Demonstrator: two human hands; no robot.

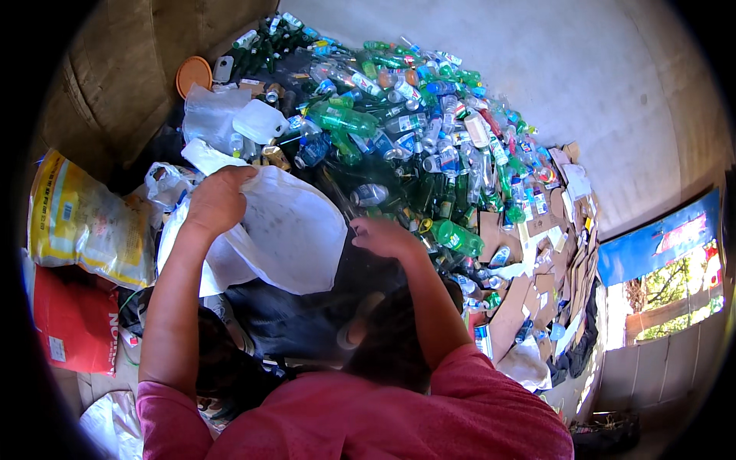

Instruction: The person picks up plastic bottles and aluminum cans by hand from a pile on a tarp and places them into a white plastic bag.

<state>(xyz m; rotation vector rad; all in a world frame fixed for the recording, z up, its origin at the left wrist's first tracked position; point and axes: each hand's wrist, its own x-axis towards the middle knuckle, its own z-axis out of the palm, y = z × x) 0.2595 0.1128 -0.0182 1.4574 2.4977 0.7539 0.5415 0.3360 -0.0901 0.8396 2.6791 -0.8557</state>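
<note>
My left hand (pixel 218 201) is closed on the upper edge of a white sack (pixel 295 230), which hangs with its mouth spread wide in front of my knees. Grey smudges mark the inside of the sack. Just off its right rim, my right hand (pixel 385 238) has its fingers curled together, and whatever they may hold is hidden. Beyond that hand lie a crushed silver can (pixel 369 195) and a green plastic bottle (pixel 457 238). A white plastic jug (pixel 261 121) rests past the sack, among the heaped bottles.
A large heap of plastic and glass bottles (pixel 429 115) leans against the far wall. Flattened cardboard (pixel 514 310) is piled to the right. At the left stand a yellow and white sack (pixel 88 222) and a red bag (pixel 73 322). An orange round lid (pixel 193 76) lies at the back.
</note>
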